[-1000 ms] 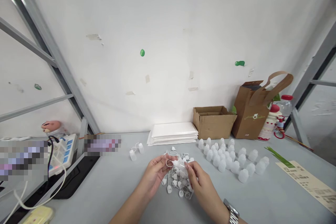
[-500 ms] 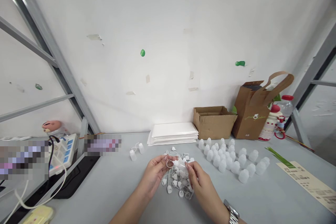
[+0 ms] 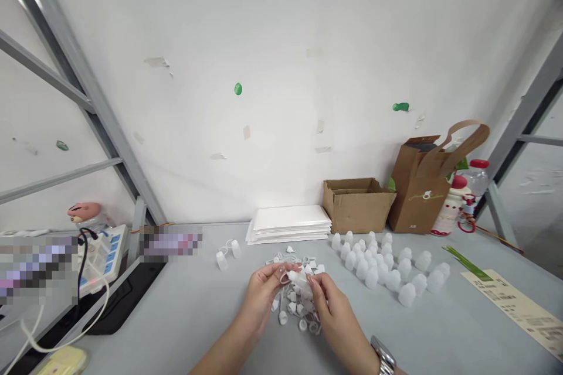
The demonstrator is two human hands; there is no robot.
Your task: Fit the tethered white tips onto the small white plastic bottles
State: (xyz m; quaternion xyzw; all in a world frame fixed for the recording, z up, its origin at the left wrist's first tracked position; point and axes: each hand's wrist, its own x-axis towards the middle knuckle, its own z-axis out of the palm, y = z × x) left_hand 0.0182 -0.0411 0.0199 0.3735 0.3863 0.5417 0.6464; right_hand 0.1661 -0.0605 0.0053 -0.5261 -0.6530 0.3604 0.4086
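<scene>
Over a pile of white caps with looped straps (image 3: 292,306), my two hands meet. My left hand (image 3: 263,294) pinches a white looped cap strap (image 3: 285,276) between thumb and fingers. In the closed fingers of my right hand (image 3: 331,303) is a small translucent bottle (image 3: 301,281), tilted, its narrow end toward the left hand. The strap's loop lies at that end; whether it is fully seated around the neck I cannot tell. Several similar translucent bottles (image 3: 372,276) stand to the right. Left of the pile lie two bottles with caps and straps (image 3: 222,261).
A stack of white envelopes (image 3: 288,224), a cardboard box (image 3: 358,208) and a brown paper bag (image 3: 417,193) line the wall. A printed paper sheet (image 3: 516,304) lies at right. On the left are a power strip (image 3: 109,258) with cables and a black slab (image 3: 125,299).
Both hands stay close together over the pile, shifting only slightly. The bottle has turned a little between them, and the view has moved slightly.
</scene>
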